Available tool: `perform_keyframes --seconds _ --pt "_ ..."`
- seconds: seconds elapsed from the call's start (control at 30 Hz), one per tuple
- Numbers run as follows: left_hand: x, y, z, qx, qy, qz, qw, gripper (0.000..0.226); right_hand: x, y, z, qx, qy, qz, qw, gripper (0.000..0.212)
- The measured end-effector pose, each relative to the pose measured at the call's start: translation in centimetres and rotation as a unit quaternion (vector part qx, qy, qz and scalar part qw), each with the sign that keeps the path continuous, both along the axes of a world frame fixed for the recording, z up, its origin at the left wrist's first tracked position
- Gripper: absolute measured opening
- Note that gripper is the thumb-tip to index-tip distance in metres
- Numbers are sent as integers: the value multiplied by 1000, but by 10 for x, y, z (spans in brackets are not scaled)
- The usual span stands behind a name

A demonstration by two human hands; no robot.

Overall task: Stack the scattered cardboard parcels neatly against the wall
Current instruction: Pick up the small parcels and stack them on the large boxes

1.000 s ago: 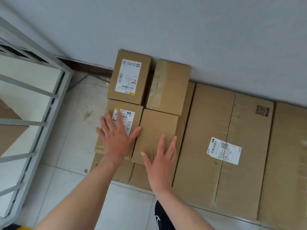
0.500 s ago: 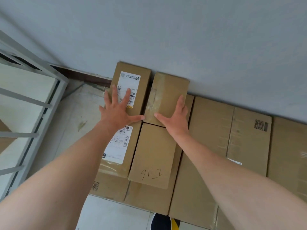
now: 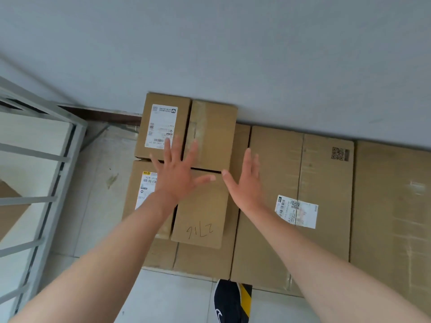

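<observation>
Small cardboard parcels sit in a tight block on a larger box by the grey wall: a labelled one and a taped one at the back, another labelled one and one with handwriting in front. My left hand hovers open, fingers spread, over where they meet. My right hand is open too, lifted beside the block's right edge, over the big flat box. Neither hand holds anything.
A large box lies at the far right against the wall. A white metal railing stands at the left, with tiled floor between it and the parcels. A black shoe shows at the bottom.
Both hands have lifted off the two back parcels and drawn towards me. The right hand has moved rightwards, off the taped parcel. The parcels have stayed put.
</observation>
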State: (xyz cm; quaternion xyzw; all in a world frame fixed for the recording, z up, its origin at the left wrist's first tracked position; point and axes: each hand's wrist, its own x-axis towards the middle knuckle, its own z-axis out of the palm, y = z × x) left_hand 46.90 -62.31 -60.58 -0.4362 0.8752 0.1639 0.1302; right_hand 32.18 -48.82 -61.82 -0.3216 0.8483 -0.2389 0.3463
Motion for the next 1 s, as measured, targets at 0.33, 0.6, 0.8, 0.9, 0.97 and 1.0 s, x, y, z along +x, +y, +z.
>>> perform_keyframes --seconds 0.33,0.6,0.8,0.9,0.97,1.0 --pt "-153 214 83 97 -2 -100 990 103 -99 222 85 98 45 -85 990 70" --pt "-297 461 120 128 -11 -235 963 96 -196 499 138 152 97 -209 961 64" --pt "-358 643 143 152 -40 -282 947 95 -227 726 172 221 94 -291 926 60" --pt "-380 705 156 157 -43 -294 942 97 -245 803 185 262 74 -312 910 60" --pt "-398 732 163 155 -43 -306 938 99 -261 835 191 274 59 -333 901 60" --pt "-409 741 164 151 -44 -312 937 99 -270 846 192 275 52 -338 899 61"
